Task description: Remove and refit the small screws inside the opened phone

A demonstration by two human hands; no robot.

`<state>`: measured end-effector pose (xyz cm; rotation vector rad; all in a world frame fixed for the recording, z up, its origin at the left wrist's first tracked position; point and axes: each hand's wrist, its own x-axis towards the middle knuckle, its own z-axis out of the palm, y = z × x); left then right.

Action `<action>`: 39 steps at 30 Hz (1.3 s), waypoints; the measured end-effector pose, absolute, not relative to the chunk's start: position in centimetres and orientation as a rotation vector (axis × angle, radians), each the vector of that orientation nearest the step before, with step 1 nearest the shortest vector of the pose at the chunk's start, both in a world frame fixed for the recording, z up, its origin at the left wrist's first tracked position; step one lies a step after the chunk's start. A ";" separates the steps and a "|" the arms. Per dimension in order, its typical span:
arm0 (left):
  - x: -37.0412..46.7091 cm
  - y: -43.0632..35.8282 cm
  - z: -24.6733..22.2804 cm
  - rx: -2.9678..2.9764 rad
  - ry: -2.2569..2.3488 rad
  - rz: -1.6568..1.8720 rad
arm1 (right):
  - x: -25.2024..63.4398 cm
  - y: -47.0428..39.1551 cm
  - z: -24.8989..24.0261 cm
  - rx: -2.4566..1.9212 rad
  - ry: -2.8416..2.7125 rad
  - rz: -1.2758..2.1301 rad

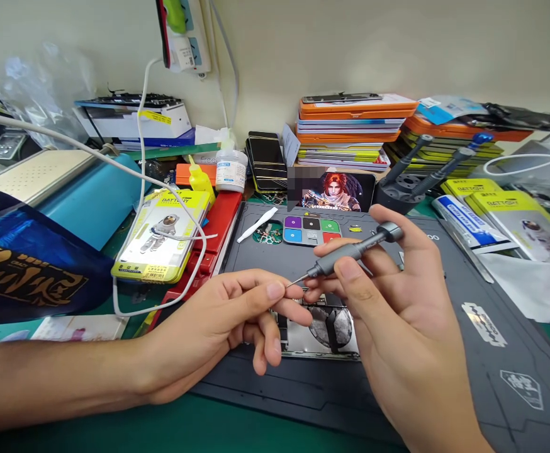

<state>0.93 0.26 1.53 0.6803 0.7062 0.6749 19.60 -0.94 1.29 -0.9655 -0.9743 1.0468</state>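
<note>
My right hand (398,314) is wrapped round a grey precision screwdriver (345,257), its thin shaft slanting down to the left. At the shaft's tip, the thumb and forefinger of my left hand (241,308) are pinched together. Whether a small part sits between them is hidden. Below both hands an opened phone (303,333) lies on the grey mat (275,390), with a round dark coil showing inside. My hands cover much of it.
Behind the hands are a white pry tool (257,224), a coloured screw tray (311,223) and a propped phone (341,190) with a lit screen. A razor blade (484,324) lies right, near tweezers (468,248). A white cable (162,195) loops over battery boxes (162,236) at left.
</note>
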 end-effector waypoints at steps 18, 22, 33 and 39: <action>0.5 -0.4 0.9 0.772 0.694 0.372 | 20.7 -0.3 2.3 -0.967 -0.916 1.084; -0.1 -0.7 1.6 1.095 0.644 0.072 | 20.4 -0.9 2.1 -1.024 -1.080 0.841; -0.3 -0.7 1.5 1.514 0.521 0.006 | 20.1 -2.1 -1.4 -0.945 -1.749 0.648; -0.4 0.0 2.1 1.496 0.507 -0.011 | 20.0 -1.8 -1.8 -0.967 -1.779 0.673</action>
